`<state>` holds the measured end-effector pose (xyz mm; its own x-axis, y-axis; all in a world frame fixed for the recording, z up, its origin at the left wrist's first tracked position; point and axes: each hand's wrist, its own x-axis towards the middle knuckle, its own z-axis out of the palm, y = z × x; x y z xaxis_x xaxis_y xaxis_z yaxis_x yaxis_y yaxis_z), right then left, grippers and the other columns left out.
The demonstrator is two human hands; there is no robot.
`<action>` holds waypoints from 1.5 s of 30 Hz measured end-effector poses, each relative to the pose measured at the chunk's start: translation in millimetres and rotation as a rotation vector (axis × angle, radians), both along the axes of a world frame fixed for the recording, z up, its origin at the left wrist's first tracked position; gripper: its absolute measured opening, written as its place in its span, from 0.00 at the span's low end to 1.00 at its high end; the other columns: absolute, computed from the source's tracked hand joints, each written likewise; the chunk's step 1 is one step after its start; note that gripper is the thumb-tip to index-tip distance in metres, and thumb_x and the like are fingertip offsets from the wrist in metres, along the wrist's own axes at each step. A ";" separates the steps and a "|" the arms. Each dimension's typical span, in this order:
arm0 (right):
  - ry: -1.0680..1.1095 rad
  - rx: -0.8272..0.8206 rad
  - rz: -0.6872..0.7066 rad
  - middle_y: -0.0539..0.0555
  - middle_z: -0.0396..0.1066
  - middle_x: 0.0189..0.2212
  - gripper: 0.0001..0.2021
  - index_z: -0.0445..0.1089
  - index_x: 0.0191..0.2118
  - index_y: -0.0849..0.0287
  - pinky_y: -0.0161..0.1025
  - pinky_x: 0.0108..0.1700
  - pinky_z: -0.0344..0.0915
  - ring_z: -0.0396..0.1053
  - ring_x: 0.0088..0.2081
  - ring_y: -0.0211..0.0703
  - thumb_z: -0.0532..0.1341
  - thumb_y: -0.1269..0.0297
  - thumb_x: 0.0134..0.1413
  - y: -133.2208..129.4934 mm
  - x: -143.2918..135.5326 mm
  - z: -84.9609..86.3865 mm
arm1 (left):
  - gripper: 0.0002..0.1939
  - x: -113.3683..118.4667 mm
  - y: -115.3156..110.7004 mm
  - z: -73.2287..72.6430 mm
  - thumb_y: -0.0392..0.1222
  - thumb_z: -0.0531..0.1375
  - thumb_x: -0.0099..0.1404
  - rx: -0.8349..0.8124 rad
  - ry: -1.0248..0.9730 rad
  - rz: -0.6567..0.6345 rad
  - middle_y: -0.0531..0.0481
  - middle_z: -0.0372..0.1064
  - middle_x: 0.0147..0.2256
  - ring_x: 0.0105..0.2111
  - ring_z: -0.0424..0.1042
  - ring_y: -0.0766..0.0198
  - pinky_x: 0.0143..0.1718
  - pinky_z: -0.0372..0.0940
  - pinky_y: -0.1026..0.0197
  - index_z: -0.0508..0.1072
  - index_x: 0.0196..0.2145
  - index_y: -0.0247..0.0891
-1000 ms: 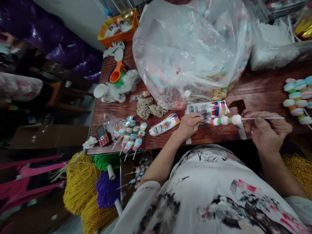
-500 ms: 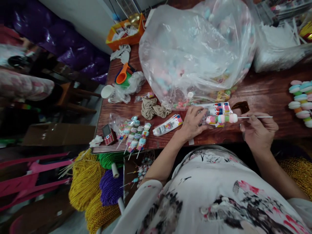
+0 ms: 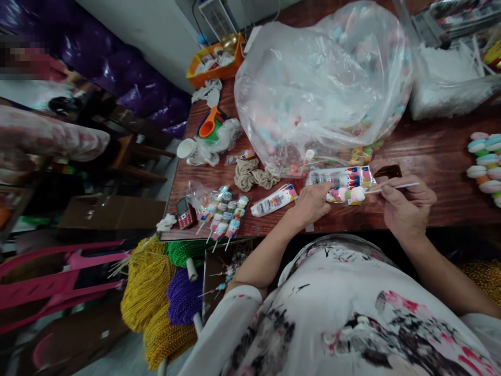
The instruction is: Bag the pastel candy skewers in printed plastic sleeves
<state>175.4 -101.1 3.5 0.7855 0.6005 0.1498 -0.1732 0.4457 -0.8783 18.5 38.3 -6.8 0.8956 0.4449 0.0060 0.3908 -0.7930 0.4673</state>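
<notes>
A white stick carries a row of pastel candies (image 3: 347,195), lying over printed clear wrappers (image 3: 352,176) near the table's front edge. My right hand (image 3: 409,203) pinches the bare end of the stick between thumb and fingers. At the other end, my left hand (image 3: 312,203) has its fingers closed at the wrapper's edge, partly covering the leftmost candies. Left of it lies a small stack of printed wrappers (image 3: 274,200). Several wrapped candy sticks (image 3: 225,215) rest farther left.
A large clear bag of candies (image 3: 313,89) fills the back. A bag of white sticks (image 3: 446,78) and candy rows (image 3: 487,167) are at right. A phone (image 3: 185,213), cloth (image 3: 250,175), cup (image 3: 186,149) and orange basket (image 3: 215,65) are at left.
My right hand has moved left with the candy stick, so more of the candies sit at my left hand. My left hand's fingers have drawn together. The view has shifted slightly.
</notes>
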 end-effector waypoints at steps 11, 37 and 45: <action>0.136 -0.016 -0.036 0.47 0.74 0.20 0.12 0.71 0.24 0.60 0.31 0.19 0.62 0.65 0.17 0.32 0.74 0.64 0.38 9.5 -7.9 4.8 | 0.10 3.1 -8.2 -1.6 0.41 0.65 0.59 -0.017 -0.037 0.024 0.47 0.74 0.33 0.33 0.72 0.60 0.35 0.63 0.61 0.72 0.37 0.36; -0.179 -0.151 0.065 0.47 0.70 0.19 0.05 0.77 0.29 0.56 0.32 0.17 0.52 0.59 0.17 0.32 0.72 0.65 0.45 15.4 23.5 29.5 | 0.27 3.5 -39.0 3.3 0.50 0.74 0.44 -1.303 0.060 -0.041 0.63 0.56 0.20 0.19 0.58 0.75 0.20 0.58 0.68 0.59 0.25 0.37; -0.176 -0.158 0.280 0.46 0.68 0.18 0.06 0.75 0.27 0.57 0.32 0.15 0.52 0.58 0.16 0.31 0.72 0.65 0.44 13.2 18.0 13.5 | 0.27 7.7 -43.8 6.0 0.49 0.75 0.42 -1.445 0.071 -0.018 0.61 0.60 0.19 0.18 0.62 0.73 0.21 0.60 0.66 0.60 0.22 0.36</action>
<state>193.3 -87.9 17.0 0.5577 0.8153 0.1557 -0.1097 0.2583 -0.9598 26.2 -5.5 -0.8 0.8802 0.0126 -0.4743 0.4420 0.3420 0.8293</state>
